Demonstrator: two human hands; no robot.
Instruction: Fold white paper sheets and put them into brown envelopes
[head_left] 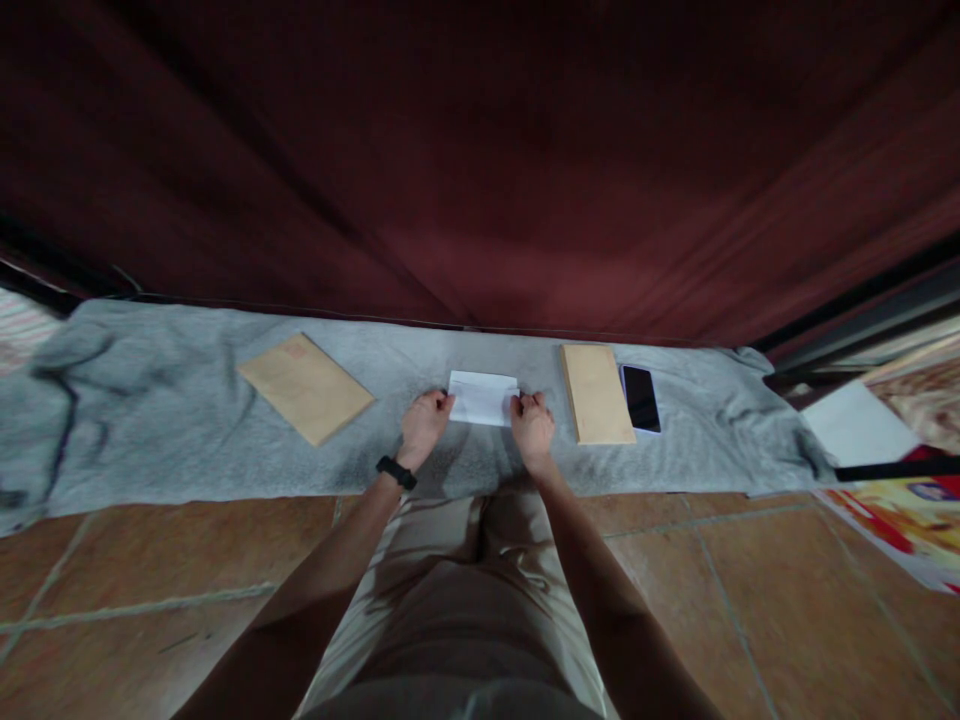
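Note:
A folded white sheet of paper (484, 397) lies on a grey cloth (187, 440) spread over the floor. My left hand (424, 424), with a black band on its wrist, pinches the paper's left edge with curled fingers. My right hand (532, 427) grips the paper's right edge the same way. A brown envelope (305, 387) lies at an angle to the left. Another brown envelope (597, 392) lies to the right, with a black phone (641, 398) just beside it.
A dark red curtain (480, 170) hangs along the far edge of the cloth. Brown floor tiles (150, 600) run under my knees. A white sheet (855, 425) and colourful printed paper (907, 520) lie at the right.

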